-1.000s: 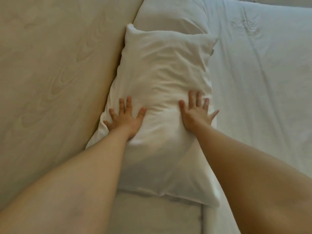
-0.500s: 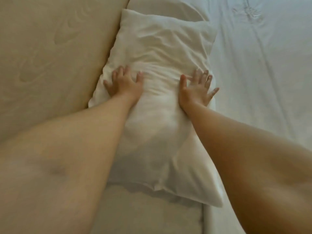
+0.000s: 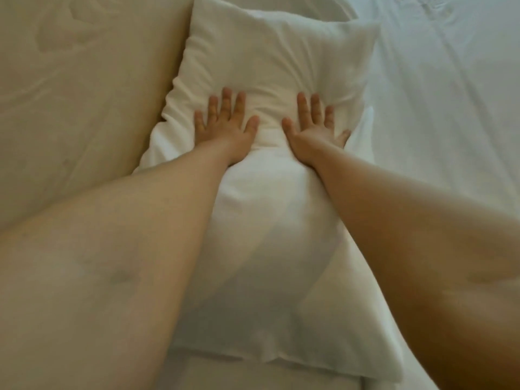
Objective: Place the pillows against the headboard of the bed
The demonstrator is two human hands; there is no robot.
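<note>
A white pillow (image 3: 270, 80) is seen lying lengthwise on the bed, its long left edge pressed against the beige wood-grain headboard (image 3: 84, 94) and its far end reaching toward the top of the view. Creases fan out across the pillowcase from the middle, where the fabric is dented. The left hand (image 3: 225, 128) is laid flat on the pillow on the side nearer the headboard, fingers spread and extended, nothing gripped. The right hand (image 3: 315, 128) is laid flat beside it on the side away from the headboard, thumb and fingers splayed, likewise holding nothing; a strip of bunched cloth is left between the two thumbs. Both bare forearms are stretched out over the pillow's near half. A second white pillow (image 3: 323, 7) is partly visible beyond the first, also alongside the headboard. A lightly wrinkled white sheet (image 3: 450, 122) is spread over the rest of the bed, away from the headboard.
</note>
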